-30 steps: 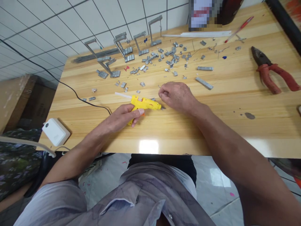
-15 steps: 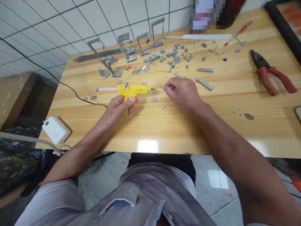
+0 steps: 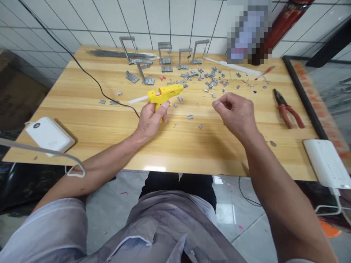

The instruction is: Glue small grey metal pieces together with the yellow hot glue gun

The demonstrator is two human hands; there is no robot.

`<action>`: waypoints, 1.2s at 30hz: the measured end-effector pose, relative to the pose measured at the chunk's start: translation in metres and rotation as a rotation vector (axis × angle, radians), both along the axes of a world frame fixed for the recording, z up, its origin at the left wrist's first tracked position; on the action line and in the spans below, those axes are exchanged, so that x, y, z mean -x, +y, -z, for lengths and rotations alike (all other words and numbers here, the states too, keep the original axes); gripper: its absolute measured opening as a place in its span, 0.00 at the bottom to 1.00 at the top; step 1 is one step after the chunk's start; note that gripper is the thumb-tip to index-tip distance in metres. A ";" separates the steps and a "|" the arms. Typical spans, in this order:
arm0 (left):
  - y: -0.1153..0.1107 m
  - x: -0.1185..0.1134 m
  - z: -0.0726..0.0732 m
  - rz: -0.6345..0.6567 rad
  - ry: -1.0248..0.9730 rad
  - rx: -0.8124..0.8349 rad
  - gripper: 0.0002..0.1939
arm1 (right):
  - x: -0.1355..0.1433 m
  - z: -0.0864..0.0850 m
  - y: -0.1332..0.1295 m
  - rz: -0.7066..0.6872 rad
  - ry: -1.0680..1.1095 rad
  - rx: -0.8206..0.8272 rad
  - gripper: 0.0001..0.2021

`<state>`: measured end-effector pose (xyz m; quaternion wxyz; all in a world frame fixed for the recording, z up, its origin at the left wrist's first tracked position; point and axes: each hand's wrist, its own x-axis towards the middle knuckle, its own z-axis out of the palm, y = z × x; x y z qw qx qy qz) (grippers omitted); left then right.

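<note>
The left hand's (image 3: 151, 118) fingers wrap the handle of a yellow glue gun (image 3: 168, 92), thumb along its side. The right hand's (image 3: 238, 112) fingers curl inward; whether they pinch anything, one cannot tell. The gun lies to the left of those fingers, over the table (image 3: 90, 109), its long axis running from the white glue stick (image 3: 138, 99) rightward and slightly away to the nozzle (image 3: 185, 86). Compared with half a second ago, the nozzle tilts farther away from the person and stands farther from the right hand.

Glue gun (image 3: 168, 92), one; pliers (image 3: 282, 106), one pair; red pen (image 3: 265, 72), one; white devices (image 3: 51, 135), two.
</note>
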<state>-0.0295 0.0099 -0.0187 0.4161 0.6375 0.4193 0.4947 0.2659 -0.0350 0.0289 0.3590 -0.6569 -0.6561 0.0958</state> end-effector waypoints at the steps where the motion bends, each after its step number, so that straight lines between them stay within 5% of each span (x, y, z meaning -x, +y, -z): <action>1: -0.002 0.000 0.001 0.013 0.004 -0.006 0.29 | 0.002 -0.001 -0.008 -0.001 -0.014 0.006 0.08; 10: -0.015 -0.006 -0.001 0.133 0.100 -0.078 0.21 | 0.027 0.035 -0.056 0.018 -0.190 0.170 0.07; 20: -0.018 -0.006 -0.018 0.137 0.212 -0.092 0.16 | 0.037 0.040 -0.045 0.059 -0.296 0.213 0.05; 36: -0.016 -0.008 -0.013 0.172 0.060 -0.059 0.15 | -0.014 0.036 0.002 0.064 -0.305 0.100 0.07</action>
